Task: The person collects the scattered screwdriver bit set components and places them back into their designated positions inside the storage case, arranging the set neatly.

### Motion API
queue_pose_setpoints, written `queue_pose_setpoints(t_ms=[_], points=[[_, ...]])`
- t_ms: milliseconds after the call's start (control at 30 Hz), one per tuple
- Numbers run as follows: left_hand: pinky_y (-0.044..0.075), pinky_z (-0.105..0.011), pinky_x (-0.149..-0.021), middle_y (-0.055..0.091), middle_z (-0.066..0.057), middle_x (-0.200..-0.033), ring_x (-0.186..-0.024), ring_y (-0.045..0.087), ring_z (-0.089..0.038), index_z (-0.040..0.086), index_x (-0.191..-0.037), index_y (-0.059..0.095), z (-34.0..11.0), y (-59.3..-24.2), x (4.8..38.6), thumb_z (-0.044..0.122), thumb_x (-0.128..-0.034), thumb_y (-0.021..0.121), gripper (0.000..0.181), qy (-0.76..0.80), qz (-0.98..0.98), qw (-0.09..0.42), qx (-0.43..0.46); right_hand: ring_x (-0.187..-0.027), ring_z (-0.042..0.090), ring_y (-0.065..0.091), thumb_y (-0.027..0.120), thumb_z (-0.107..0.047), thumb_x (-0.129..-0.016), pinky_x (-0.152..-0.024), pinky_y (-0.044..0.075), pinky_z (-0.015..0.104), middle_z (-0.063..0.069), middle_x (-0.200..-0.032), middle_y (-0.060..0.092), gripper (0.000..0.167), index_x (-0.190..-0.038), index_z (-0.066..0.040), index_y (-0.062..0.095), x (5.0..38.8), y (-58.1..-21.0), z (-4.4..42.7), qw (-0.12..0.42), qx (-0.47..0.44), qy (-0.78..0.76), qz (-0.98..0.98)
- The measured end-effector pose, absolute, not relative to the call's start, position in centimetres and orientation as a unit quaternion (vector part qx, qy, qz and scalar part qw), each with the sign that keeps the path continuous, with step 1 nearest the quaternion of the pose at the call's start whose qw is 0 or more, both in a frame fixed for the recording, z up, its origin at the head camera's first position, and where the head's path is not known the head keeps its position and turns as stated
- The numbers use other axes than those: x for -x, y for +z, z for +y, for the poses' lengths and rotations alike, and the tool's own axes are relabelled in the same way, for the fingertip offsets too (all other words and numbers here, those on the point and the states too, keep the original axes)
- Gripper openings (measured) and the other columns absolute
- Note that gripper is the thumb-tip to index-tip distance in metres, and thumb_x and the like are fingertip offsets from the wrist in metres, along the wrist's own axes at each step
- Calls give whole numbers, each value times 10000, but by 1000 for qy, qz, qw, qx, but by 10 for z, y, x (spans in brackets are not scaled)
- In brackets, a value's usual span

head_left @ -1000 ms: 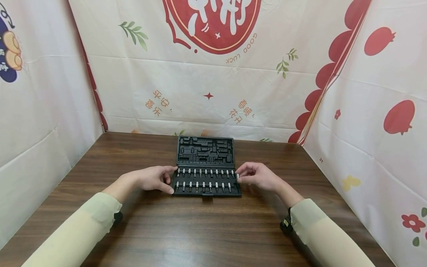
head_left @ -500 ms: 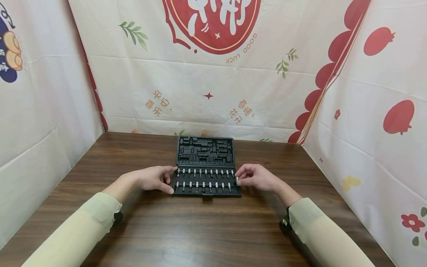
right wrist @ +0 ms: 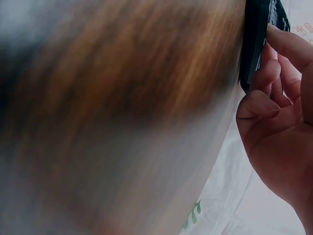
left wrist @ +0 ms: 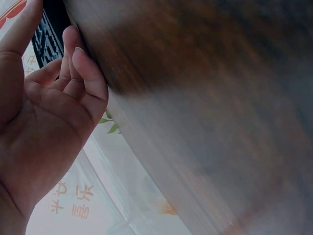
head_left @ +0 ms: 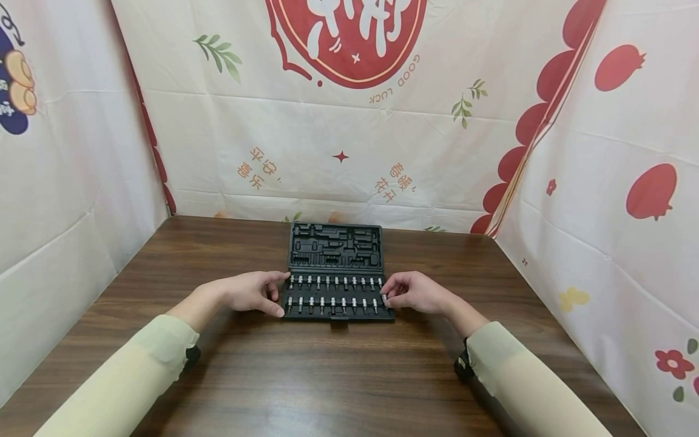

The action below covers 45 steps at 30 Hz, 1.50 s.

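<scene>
A black plastic case (head_left: pixel 338 292) lies opened flat on the table, with two rows of small silver bit sockets (head_left: pixel 333 301) in its near half. At the case's left side my left hand (head_left: pixel 248 292) rests its index finger near the hinge and its thumb at the front corner. My right hand (head_left: pixel 417 292) pinches a bit socket (head_left: pixel 384 298) between thumb and fingers, over the right end of the near row. The fingers mostly cover that socket. In the right wrist view, my right hand (right wrist: pixel 279 117) is beside the case edge (right wrist: pixel 254 44); the socket is hidden there.
The case's far half (head_left: pixel 335 246) is a lid with moulded recesses, standing tilted back. Wooden table (head_left: pixel 327 376) surface extends around the case. Printed cloth (head_left: pixel 306 133) hangs behind the table and on both sides.
My right hand has moved slightly left and toward me, carrying the bit socket from the case's right edge to over the near row's end. My left hand has stayed still.
</scene>
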<state>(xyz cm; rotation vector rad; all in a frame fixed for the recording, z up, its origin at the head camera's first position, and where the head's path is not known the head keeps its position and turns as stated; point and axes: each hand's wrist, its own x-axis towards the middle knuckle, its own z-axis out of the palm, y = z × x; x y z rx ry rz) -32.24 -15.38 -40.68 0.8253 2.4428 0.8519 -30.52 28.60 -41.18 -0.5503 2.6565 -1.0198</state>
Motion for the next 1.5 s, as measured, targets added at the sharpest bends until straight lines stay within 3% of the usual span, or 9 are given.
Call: queue_pose_setpoints(t_ms=[433,900,1333,1500], points=[[470,-326,-847,648,-51,-1052,-906,572,-156,-24,-1687,356,-154,-406,322,296,-953,882,958,303,881,210,-297,-808,179,569,870,-249,-960,-696,465,313,18,-927,691,190,-1099,-138,801,306,-413,286,142,171,-344,912],[472,-334,-845,642,-50,-1050,-910,571,-161,-26,-1691,347,-153,-407,322,296,-948,888,974,307,880,213,-293,-810,193,577,846,-269,-981,-701,473,327,17,-940,696,362,-1327,-204,762,308,-412,289,168,167,-349,907],[461,-348,-858,641,-51,-1060,-927,565,-171,-3,-1697,351,-152,-403,320,306,-958,880,960,302,882,215,-291,-807,174,587,824,-303,-998,-727,512,326,24,-937,683,391,-1355,-172,733,314,-412,291,201,162,-347,901],[454,-352,-856,638,-51,-1059,-924,561,-173,-2,-1701,345,-152,-403,320,307,-962,876,961,300,882,217,-292,-815,191,601,830,-322,-992,-754,517,346,23,-958,688,369,-1335,-217,741,315,-409,289,206,153,-336,906]])
